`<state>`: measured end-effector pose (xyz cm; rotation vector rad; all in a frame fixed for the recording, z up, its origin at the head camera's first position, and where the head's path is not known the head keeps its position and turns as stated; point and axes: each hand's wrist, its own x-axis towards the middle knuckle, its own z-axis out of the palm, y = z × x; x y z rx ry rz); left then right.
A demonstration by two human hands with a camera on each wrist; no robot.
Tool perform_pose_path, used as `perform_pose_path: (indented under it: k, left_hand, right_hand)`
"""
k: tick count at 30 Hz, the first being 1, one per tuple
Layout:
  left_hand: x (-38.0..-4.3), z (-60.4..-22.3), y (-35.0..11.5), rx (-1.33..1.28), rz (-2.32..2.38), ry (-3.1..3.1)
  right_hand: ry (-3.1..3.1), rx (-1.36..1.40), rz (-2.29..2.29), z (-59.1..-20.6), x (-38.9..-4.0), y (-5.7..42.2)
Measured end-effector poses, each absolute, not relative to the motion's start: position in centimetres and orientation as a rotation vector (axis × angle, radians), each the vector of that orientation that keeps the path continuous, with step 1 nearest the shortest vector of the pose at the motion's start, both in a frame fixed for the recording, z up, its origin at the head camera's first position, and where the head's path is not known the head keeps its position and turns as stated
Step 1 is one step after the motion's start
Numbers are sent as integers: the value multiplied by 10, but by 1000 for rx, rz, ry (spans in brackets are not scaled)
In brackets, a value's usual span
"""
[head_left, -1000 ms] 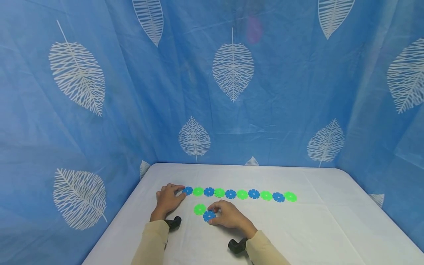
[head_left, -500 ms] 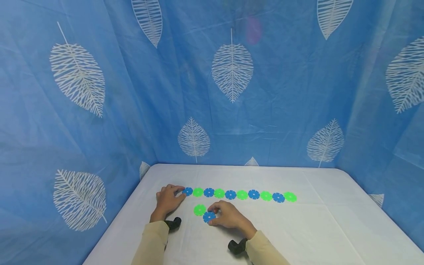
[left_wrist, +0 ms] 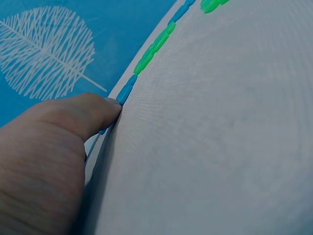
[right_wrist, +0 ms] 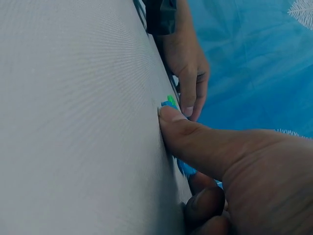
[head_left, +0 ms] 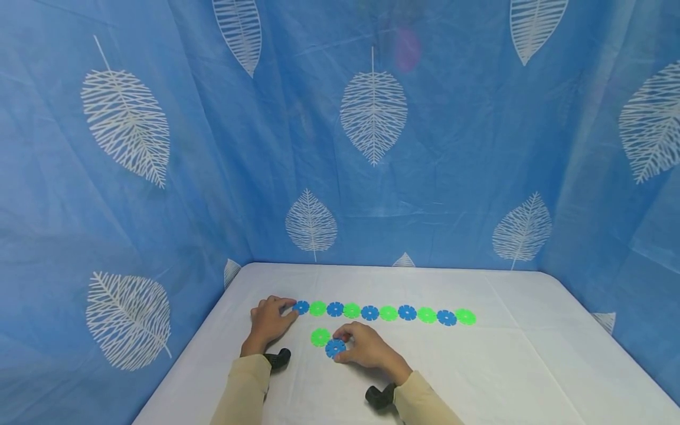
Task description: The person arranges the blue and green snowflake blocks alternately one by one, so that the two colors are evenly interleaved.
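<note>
A row of notched plastic interlocking discs, blue and green in turn, runs across the white table. My left hand (head_left: 269,321) pinches the blue disc (head_left: 301,307) at the row's left end between thumb and fingers. In the left wrist view the thumb hides part of that disc (left_wrist: 125,92). Nearer to me, a short second line begins with a green disc (head_left: 320,337). At its lower right lies another blue disc (head_left: 335,348), which my right hand (head_left: 363,347) holds by its edge with thumb and fingers. Both discs appear to touch; whether they interlock I cannot tell.
The long row ends at a green disc (head_left: 466,317) on the right. White cloth covers the table (head_left: 510,366). A blue curtain (head_left: 451,147) with white leaf prints stands behind and at both sides. Black wrist mounts (head_left: 380,396) sit at both sleeves.
</note>
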<state>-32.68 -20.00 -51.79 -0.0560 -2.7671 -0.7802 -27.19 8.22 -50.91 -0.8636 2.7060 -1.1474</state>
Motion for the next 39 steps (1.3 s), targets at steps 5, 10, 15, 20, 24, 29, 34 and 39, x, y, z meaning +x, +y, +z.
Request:
perform_pose_path:
  k: [5,10,15,20,24,29,34,39]
  left_hand:
    - [-327,-519,-200,-56,-770,-2773]
    - [-328,-520,-200,-69,-777,-2767]
    - [-327,-519,-199,-84,-784,-2762]
    - [-328,-518,-197,-80,-781,-2765]
    - [-328,-518,-196,-82,-787,-2760]
    - [-327,-518,-196,-93,-787,-2751]
    - [-328,-519,-198,-95,-792,-2756]
    - [-330,-523,-203,-71,-751,-2774]
  right_hand:
    - [2721,-895,-1136,-508,-269,83]
    - [2680,-948,-1164,-507,-270,85]
    - [2643,-997,-1163,-508,-273,87]
    - [2632,-1062,-1148,-509,-275,90]
    - [2606,-1096,-1169,-511,-276,91]
    - [2559,-1097,-1225,-512,-277,93]
    - [2546,-1099,-1282,-510,-279,93]
    - [2508,-1038,-1383,-503,-277,95]
